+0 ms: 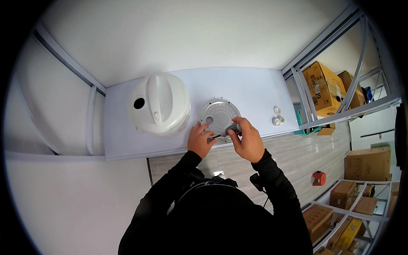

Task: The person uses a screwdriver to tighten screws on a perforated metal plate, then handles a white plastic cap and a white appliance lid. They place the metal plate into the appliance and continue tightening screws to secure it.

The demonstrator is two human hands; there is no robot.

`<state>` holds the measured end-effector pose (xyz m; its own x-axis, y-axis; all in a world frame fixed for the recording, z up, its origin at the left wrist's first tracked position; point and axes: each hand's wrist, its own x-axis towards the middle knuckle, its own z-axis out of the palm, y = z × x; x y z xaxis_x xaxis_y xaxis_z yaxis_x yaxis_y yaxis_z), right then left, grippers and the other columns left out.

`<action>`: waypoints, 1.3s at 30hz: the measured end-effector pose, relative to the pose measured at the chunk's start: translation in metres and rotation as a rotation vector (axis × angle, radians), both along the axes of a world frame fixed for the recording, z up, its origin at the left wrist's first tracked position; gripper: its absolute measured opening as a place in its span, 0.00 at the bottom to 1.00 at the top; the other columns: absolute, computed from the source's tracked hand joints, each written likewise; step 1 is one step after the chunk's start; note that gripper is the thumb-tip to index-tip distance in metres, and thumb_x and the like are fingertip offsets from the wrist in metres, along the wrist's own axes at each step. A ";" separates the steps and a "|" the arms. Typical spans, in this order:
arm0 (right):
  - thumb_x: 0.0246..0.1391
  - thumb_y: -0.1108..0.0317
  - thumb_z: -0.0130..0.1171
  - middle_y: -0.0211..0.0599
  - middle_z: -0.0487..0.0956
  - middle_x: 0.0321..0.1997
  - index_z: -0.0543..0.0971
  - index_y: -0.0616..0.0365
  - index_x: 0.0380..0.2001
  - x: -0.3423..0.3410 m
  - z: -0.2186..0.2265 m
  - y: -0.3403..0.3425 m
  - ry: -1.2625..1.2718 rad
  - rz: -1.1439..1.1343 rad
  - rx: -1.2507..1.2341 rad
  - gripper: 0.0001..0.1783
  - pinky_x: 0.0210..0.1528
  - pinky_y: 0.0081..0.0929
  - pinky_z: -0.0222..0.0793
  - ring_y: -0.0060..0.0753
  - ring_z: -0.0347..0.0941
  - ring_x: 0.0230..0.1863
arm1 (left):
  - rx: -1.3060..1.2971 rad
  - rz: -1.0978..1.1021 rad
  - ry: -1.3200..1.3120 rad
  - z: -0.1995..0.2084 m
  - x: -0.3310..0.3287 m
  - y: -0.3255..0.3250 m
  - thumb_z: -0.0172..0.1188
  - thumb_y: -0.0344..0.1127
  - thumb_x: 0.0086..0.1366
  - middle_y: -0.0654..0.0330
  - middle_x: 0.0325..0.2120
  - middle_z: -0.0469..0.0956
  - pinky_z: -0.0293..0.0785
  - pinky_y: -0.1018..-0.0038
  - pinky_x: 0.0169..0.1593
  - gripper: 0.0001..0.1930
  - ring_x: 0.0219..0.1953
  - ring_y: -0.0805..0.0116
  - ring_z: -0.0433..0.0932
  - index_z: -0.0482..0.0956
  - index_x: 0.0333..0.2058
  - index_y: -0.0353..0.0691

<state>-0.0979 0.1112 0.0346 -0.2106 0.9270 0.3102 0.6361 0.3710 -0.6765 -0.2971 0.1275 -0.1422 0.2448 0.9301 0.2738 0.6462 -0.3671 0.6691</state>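
Note:
My right hand (249, 141) grips a stubby grey tool handle (233, 128), closed around it over the near right edge of a silver round plate. A thin dark piece (217, 136) runs from the handle side toward my left hand (199, 139), whose thumb and forefinger pinch near its end. Whether this piece belongs to the tool cannot be made out. Beneath both hands lies the silver round plate (223, 112), dotted with small dimples or holes and with a grey circle (209, 120) at its left. To its left stands a large white rounded appliance cover (168, 102) with a raised handle and a dark oval hole.
A few small white round parts (277, 117) sit at the right of the white table (250, 85). A wall rises behind, and metal frame posts (304, 95) flank the right end. Cartons (323, 89) fill shelves at right; a red stool-like object (318, 178) stands on the floor.

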 end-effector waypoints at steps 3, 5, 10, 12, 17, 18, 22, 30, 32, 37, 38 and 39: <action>0.61 0.72 0.67 0.53 0.82 0.46 0.74 0.64 0.54 0.000 0.002 0.002 -0.022 0.012 0.004 0.20 0.36 0.45 0.79 0.55 0.83 0.34 | -0.006 0.006 -0.003 0.000 0.000 0.000 0.80 0.43 0.54 0.57 0.61 0.79 0.64 0.42 0.70 0.15 0.70 0.34 0.68 0.89 0.40 0.48; 0.61 0.73 0.67 0.53 0.82 0.45 0.74 0.64 0.54 -0.001 0.003 0.002 -0.032 0.009 0.018 0.20 0.36 0.45 0.78 0.56 0.83 0.34 | -0.010 -0.003 0.009 0.000 -0.001 0.000 0.79 0.43 0.55 0.57 0.62 0.78 0.64 0.42 0.70 0.15 0.70 0.34 0.68 0.90 0.40 0.48; 0.60 0.74 0.67 0.53 0.82 0.44 0.73 0.64 0.54 -0.001 0.005 0.002 -0.058 0.007 0.022 0.20 0.36 0.45 0.78 0.57 0.83 0.35 | -0.021 -0.016 -0.007 -0.001 0.000 0.000 0.79 0.44 0.56 0.58 0.63 0.77 0.60 0.38 0.71 0.15 0.71 0.34 0.66 0.89 0.41 0.49; 0.60 0.74 0.67 0.54 0.82 0.44 0.73 0.64 0.53 0.000 0.005 0.004 -0.066 0.016 0.022 0.20 0.36 0.45 0.78 0.57 0.83 0.35 | -0.034 -0.013 0.002 0.000 0.000 -0.001 0.78 0.44 0.56 0.58 0.63 0.77 0.60 0.38 0.71 0.15 0.71 0.34 0.66 0.89 0.41 0.49; 0.59 0.74 0.67 0.54 0.82 0.45 0.73 0.64 0.53 -0.003 0.007 0.003 -0.045 0.011 0.019 0.21 0.36 0.44 0.78 0.56 0.83 0.34 | -0.040 -0.023 0.014 -0.002 -0.001 -0.001 0.78 0.45 0.58 0.58 0.63 0.76 0.60 0.38 0.71 0.15 0.71 0.34 0.65 0.90 0.43 0.49; 0.59 0.74 0.67 0.54 0.82 0.45 0.73 0.64 0.53 -0.003 0.007 0.003 -0.042 0.010 0.016 0.21 0.36 0.44 0.78 0.56 0.83 0.34 | -0.040 -0.025 0.015 -0.003 -0.001 -0.001 0.78 0.45 0.58 0.58 0.63 0.76 0.60 0.38 0.71 0.16 0.71 0.34 0.65 0.90 0.43 0.49; 0.59 0.74 0.67 0.54 0.82 0.45 0.73 0.64 0.53 -0.003 0.006 0.002 -0.067 0.009 0.022 0.21 0.35 0.44 0.78 0.55 0.83 0.33 | -0.032 -0.033 0.022 -0.005 -0.002 -0.001 0.77 0.45 0.58 0.59 0.63 0.77 0.61 0.38 0.71 0.15 0.71 0.34 0.66 0.91 0.43 0.49; 0.60 0.76 0.68 0.50 0.82 0.42 0.74 0.63 0.53 -0.008 0.016 -0.001 -0.113 0.040 -0.022 0.19 0.38 0.38 0.82 0.52 0.86 0.38 | -0.017 -0.029 0.020 -0.005 -0.002 0.001 0.77 0.45 0.57 0.60 0.62 0.78 0.61 0.38 0.71 0.15 0.71 0.34 0.66 0.91 0.41 0.49; 0.60 0.76 0.68 0.50 0.82 0.42 0.74 0.63 0.52 -0.010 0.018 -0.002 -0.115 0.067 -0.020 0.19 0.38 0.38 0.81 0.51 0.86 0.38 | -0.012 -0.030 0.020 -0.006 -0.002 0.000 0.77 0.46 0.57 0.60 0.62 0.79 0.61 0.37 0.71 0.15 0.71 0.34 0.66 0.91 0.41 0.49; 0.59 0.76 0.68 0.49 0.82 0.42 0.74 0.63 0.52 -0.013 0.017 -0.002 -0.127 0.077 -0.017 0.20 0.37 0.38 0.80 0.50 0.85 0.37 | 0.029 -0.030 0.046 -0.009 -0.003 -0.001 0.77 0.46 0.57 0.62 0.61 0.79 0.61 0.37 0.71 0.15 0.71 0.35 0.66 0.92 0.42 0.50; 0.59 0.76 0.68 0.49 0.82 0.42 0.74 0.63 0.52 -0.013 0.017 -0.002 -0.126 0.070 -0.025 0.19 0.37 0.38 0.80 0.51 0.85 0.37 | 0.028 -0.032 0.050 -0.008 -0.002 -0.001 0.77 0.46 0.57 0.63 0.61 0.80 0.61 0.37 0.71 0.15 0.71 0.35 0.66 0.92 0.42 0.51; 0.59 0.76 0.68 0.50 0.82 0.42 0.74 0.63 0.52 -0.013 0.017 -0.002 -0.124 0.063 -0.034 0.19 0.37 0.38 0.80 0.51 0.85 0.37 | 0.028 -0.033 0.054 -0.007 -0.002 -0.001 0.77 0.47 0.57 0.63 0.61 0.80 0.61 0.37 0.71 0.15 0.71 0.35 0.66 0.92 0.42 0.51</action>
<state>-0.1104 0.1088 0.0520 -0.3038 0.9203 0.2466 0.6916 0.3910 -0.6073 -0.2988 0.1263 -0.1490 0.2905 0.9135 0.2850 0.6686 -0.4068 0.6225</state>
